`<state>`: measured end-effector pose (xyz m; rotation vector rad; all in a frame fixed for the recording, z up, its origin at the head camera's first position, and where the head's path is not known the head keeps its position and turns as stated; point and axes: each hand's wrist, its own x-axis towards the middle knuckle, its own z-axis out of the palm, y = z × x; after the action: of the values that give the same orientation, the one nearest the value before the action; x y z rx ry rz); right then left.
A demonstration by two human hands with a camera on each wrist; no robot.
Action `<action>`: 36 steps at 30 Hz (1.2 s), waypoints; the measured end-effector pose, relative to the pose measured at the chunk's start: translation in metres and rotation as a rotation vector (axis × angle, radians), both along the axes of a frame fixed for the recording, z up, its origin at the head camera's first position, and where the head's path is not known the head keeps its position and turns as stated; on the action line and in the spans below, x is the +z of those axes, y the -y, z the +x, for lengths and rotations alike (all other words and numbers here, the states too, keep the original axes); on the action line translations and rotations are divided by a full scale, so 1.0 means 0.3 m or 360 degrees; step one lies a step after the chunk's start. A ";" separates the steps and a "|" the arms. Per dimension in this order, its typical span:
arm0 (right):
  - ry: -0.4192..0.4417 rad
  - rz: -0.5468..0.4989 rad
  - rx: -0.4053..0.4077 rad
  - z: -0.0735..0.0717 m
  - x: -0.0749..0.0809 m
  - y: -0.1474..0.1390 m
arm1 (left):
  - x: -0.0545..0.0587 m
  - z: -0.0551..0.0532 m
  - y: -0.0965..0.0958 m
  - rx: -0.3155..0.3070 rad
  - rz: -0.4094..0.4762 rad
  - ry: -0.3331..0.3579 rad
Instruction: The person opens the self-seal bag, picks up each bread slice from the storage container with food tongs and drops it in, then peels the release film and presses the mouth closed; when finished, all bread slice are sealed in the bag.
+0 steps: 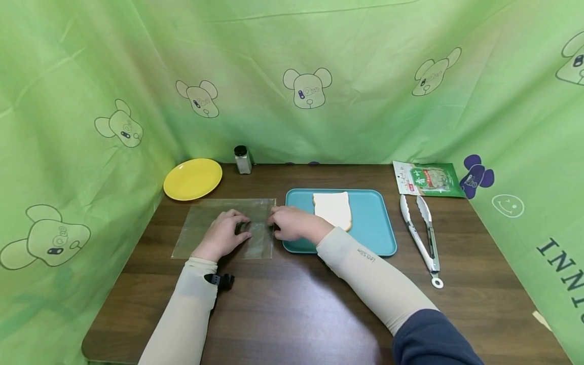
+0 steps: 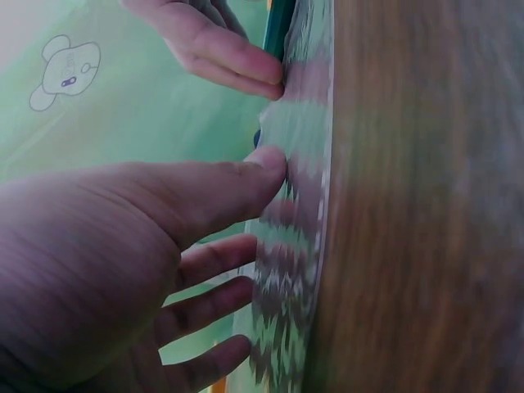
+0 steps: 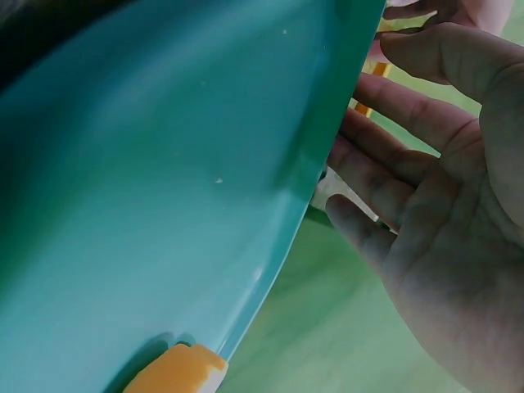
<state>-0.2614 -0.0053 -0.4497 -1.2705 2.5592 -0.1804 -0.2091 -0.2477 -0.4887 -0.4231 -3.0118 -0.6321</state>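
On the left half of the wooden table [image 1: 283,312], between the yellow plate [image 1: 193,179] and the blue tray [image 1: 374,228], lies a clear plastic sheet [image 1: 259,247]. The right sleeve [image 1: 365,268] reads "Lets Slim"; the green-and-white packet [image 1: 431,180] at the far right bears the characters 香叶, its smaller print too fine to read. Large letters, "INNI", run down the green curtain [image 1: 255,45] until the frame cuts them off. The sheet lies flat, its long axis running left to right, its right edge just beside the tray, where a bread slice [image 1: 332,209] sits. The left hand [image 1: 222,234] rests on the sheet with fingers spread and thumb apart, gripping nothing. The right hand [image 1: 293,223], fingers loosely extended, has its fingertips at that right edge; whether they touch it I cannot tell.
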 end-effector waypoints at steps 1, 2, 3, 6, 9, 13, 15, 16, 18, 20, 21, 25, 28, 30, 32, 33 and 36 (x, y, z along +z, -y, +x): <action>-0.0005 -0.0003 0.0003 0.001 0.001 -0.001 | -0.001 -0.001 -0.002 0.0006 -0.0003 -0.0010; -0.0011 -0.0005 0.0008 0.002 0.002 -0.001 | -0.002 -0.002 -0.003 0.0011 -0.0001 -0.0020; -0.0018 -0.0006 0.0012 0.002 0.001 -0.001 | -0.003 -0.004 -0.005 0.0018 -0.0002 -0.0027; -0.0044 -0.0013 0.0026 0.001 -0.003 -0.002 | -0.008 -0.008 -0.008 0.0035 -0.0003 -0.0058; -0.0067 -0.0018 0.0043 -0.001 -0.009 -0.002 | -0.010 -0.012 -0.010 0.0048 0.0003 -0.0092; -0.0068 -0.0014 0.0055 -0.004 -0.013 -0.002 | -0.016 -0.016 -0.012 0.0072 0.0017 -0.0114; -0.0061 -0.0008 0.0055 -0.004 -0.012 -0.002 | -0.018 -0.018 -0.012 0.0083 0.0020 -0.0118; -0.0058 -0.0006 0.0055 -0.005 -0.013 -0.002 | -0.019 -0.019 -0.012 0.0090 0.0022 -0.0117; -0.0055 0.0001 0.0051 -0.005 -0.012 -0.003 | -0.018 -0.021 -0.013 0.0101 0.0029 -0.0117; -0.0058 0.0000 0.0051 -0.006 -0.013 -0.003 | -0.018 -0.023 -0.014 0.0113 0.0040 -0.0119; -0.0060 -0.0002 0.0050 -0.006 -0.013 -0.003 | -0.018 -0.025 -0.015 0.0119 0.0048 -0.0124; -0.0057 -0.0027 0.0054 -0.006 -0.012 -0.006 | -0.023 -0.031 -0.014 0.0126 0.0089 -0.0163; -0.0059 -0.0041 0.0060 -0.006 -0.011 -0.007 | -0.030 -0.035 -0.013 0.0128 0.0125 -0.0200; -0.0061 -0.0043 0.0059 -0.006 -0.012 -0.008 | -0.035 -0.036 -0.012 0.0136 0.0148 -0.0224; -0.0064 -0.0042 0.0057 -0.006 -0.011 -0.008 | -0.038 -0.037 -0.013 0.0142 0.0161 -0.0245; -0.0064 -0.0041 0.0057 -0.006 -0.012 -0.008 | -0.039 -0.037 -0.012 0.0143 0.0161 -0.0255; -0.0072 -0.0041 0.0059 -0.008 -0.016 -0.008 | -0.041 -0.037 -0.014 0.0143 0.0149 -0.0276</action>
<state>-0.2638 -0.0030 -0.4545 -1.3451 2.5769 -0.1792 -0.2202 -0.2436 -0.5009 -0.3185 -2.8071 -0.6877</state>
